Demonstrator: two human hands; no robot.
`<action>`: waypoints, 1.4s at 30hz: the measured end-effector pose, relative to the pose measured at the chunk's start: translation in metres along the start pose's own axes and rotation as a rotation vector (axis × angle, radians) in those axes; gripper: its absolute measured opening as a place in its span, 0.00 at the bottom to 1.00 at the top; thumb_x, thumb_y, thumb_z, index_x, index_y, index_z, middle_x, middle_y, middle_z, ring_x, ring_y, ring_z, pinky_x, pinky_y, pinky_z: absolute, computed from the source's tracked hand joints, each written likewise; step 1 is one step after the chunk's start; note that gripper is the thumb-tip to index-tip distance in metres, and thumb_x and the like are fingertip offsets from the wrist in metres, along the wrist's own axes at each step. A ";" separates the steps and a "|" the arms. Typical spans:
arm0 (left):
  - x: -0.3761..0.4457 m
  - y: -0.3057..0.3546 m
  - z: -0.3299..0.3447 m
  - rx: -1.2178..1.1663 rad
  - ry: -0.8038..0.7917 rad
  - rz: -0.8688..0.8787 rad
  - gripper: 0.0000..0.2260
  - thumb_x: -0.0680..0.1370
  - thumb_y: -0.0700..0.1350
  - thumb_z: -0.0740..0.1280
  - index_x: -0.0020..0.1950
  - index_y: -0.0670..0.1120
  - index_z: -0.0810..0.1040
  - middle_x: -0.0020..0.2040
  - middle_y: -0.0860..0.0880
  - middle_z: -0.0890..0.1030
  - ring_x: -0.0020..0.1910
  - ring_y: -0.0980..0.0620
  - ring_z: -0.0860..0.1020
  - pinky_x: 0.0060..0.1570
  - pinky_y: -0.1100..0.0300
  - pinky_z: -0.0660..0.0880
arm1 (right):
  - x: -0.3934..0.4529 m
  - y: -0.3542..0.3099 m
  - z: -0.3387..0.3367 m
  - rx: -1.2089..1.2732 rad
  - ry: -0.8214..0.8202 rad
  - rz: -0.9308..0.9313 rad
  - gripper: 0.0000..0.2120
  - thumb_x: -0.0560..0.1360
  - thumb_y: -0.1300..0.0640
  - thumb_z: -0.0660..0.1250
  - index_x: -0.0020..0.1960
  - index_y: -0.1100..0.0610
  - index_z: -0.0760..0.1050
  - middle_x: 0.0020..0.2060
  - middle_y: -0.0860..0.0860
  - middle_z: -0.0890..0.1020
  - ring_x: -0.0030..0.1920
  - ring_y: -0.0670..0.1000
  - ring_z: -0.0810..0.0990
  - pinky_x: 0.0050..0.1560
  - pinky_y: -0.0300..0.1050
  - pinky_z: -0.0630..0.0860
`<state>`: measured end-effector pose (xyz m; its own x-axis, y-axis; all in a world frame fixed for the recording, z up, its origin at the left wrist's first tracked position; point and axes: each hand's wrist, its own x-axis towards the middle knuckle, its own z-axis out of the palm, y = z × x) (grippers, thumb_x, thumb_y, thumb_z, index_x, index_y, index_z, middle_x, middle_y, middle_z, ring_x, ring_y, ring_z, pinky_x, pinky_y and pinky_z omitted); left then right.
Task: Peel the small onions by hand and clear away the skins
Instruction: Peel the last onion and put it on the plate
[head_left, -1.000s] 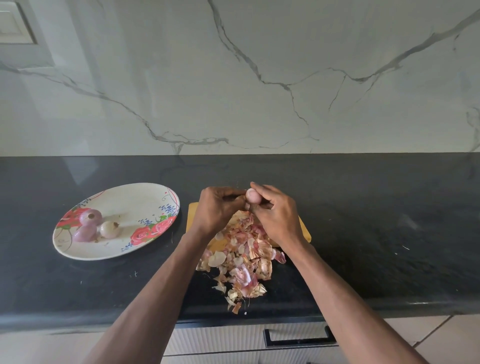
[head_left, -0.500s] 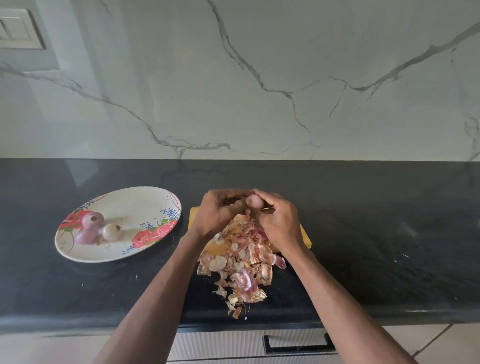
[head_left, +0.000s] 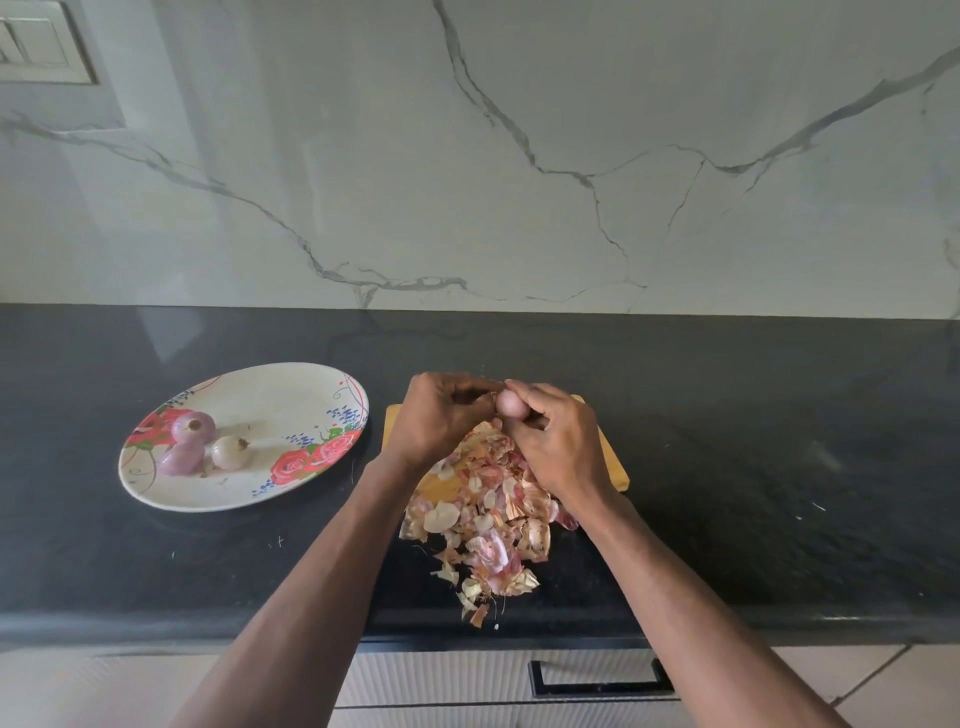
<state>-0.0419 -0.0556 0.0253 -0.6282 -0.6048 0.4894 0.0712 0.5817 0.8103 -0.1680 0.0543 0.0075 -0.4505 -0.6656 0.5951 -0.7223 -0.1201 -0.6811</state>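
Over the black counter, both hands' grips pinch a smooth, pale-pink peeled onion.

A home kitchen: a polished black stone desk meets a white grey-veined marble backsplash beyond the grip, and a ribbed white drawer with a black handle sits below it.

Kitchen surroundings, non-task items

Black speckled stone countertop is running below a white grey-veined marble backsplash; grey wall switch plate is sitting top left; black drawer handle is showing on a ribbed white cabinet front under the counter edge.
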 end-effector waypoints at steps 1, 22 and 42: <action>0.000 0.001 0.000 -0.018 0.012 0.001 0.09 0.72 0.48 0.72 0.51 0.53 0.86 0.44 0.51 0.88 0.44 0.53 0.86 0.47 0.54 0.83 | 0.000 -0.001 0.000 0.018 -0.001 0.004 0.20 0.73 0.63 0.76 0.64 0.61 0.81 0.58 0.52 0.84 0.56 0.44 0.81 0.57 0.30 0.76; 0.006 -0.002 -0.005 -0.040 -0.064 -0.075 0.11 0.75 0.41 0.75 0.57 0.44 0.86 0.47 0.50 0.88 0.45 0.50 0.86 0.50 0.55 0.82 | 0.006 -0.002 -0.004 0.246 -0.046 0.237 0.25 0.74 0.65 0.75 0.70 0.56 0.76 0.63 0.48 0.82 0.61 0.43 0.81 0.64 0.43 0.77; 0.001 0.006 0.015 0.058 0.146 -0.091 0.06 0.74 0.38 0.74 0.50 0.43 0.87 0.40 0.53 0.86 0.39 0.58 0.84 0.40 0.65 0.79 | 0.003 -0.005 -0.002 0.256 0.014 0.248 0.12 0.73 0.59 0.75 0.51 0.45 0.77 0.48 0.47 0.85 0.45 0.45 0.85 0.46 0.50 0.83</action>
<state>-0.0536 -0.0450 0.0260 -0.5109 -0.7261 0.4602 -0.0282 0.5492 0.8352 -0.1671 0.0549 0.0134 -0.6044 -0.6874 0.4027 -0.4356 -0.1381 -0.8895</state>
